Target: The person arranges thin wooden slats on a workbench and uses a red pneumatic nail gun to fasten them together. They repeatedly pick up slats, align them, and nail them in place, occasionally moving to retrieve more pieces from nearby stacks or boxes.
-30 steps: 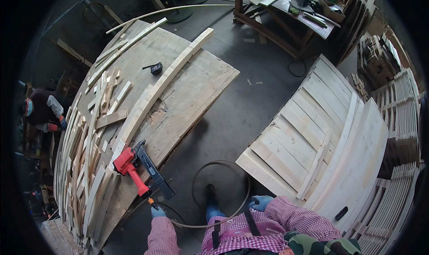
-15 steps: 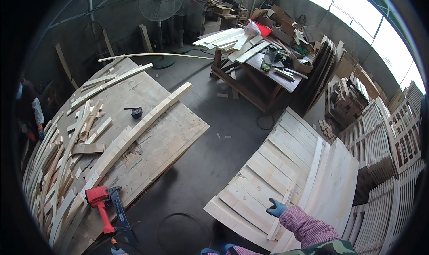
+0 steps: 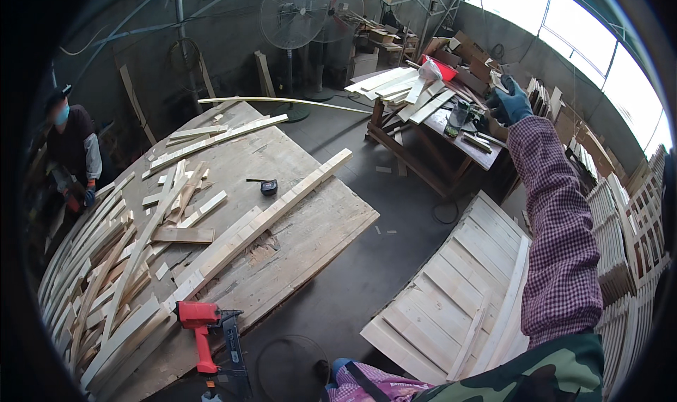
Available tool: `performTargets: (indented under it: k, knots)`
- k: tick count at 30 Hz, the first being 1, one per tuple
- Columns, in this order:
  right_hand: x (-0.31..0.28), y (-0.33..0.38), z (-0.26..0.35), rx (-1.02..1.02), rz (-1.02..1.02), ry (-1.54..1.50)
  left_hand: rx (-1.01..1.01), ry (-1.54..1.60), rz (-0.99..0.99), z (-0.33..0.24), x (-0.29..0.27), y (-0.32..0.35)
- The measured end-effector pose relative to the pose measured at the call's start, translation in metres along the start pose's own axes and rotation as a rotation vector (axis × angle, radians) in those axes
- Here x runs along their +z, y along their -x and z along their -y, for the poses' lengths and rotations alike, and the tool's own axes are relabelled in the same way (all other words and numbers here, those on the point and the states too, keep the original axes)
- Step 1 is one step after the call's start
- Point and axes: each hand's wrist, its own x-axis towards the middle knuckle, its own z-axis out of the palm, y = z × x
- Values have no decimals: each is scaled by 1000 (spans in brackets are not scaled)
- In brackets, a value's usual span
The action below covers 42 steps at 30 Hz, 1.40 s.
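Note:
My right hand point(image 3: 513, 102), in a blue work glove with dark patches, is raised at the upper right on an outstretched arm in a checked sleeve. Its fingers are bent, with a gap between thumb and fingers, and I make out nothing held. Low in the middle, a bit of blue glove at the end of a pink patterned sleeve appears to be my left hand point(image 3: 340, 368); its fingers are hidden. Left of it, a red nail gun point(image 3: 201, 317) with a dark magazine is at the near edge of the wooden worktable point(image 3: 310, 240). A slatted wooden panel point(image 3: 437, 282) lies below my right arm.
Long strips, offcuts and a black tape measure point(image 3: 269, 187) lie on the worktable. A person point(image 3: 74, 148) stands beyond its left side. Another table point(image 3: 469, 148) holds boards and a red basin point(image 3: 441, 68). Slatted frames point(image 3: 624, 254) are stacked at right; fans point(image 3: 293, 14) stand behind.
My right hand has risen from over the slatted panel to the upper right, its arm now extended. The view has shifted left, showing more of the person beyond the worktable.

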Motion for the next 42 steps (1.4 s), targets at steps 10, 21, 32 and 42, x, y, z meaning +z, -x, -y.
performTargets:
  k: [10, 21, 32, 42]
  knots:
    - [224, 219, -181, 444, 674, -123, 151, 571, 152, 47, -80, -96]
    - [376, 437, -190, 310, 1460, -184, 197, 473, -317, -24, 1, -19]
    - [364, 335, -284, 275, 1453, 51, 88, 467, -458, -38, 82, -1]
    - [225, 246, -332, 718, 922, -155, 404, -188, -464, 7, 43, -57]
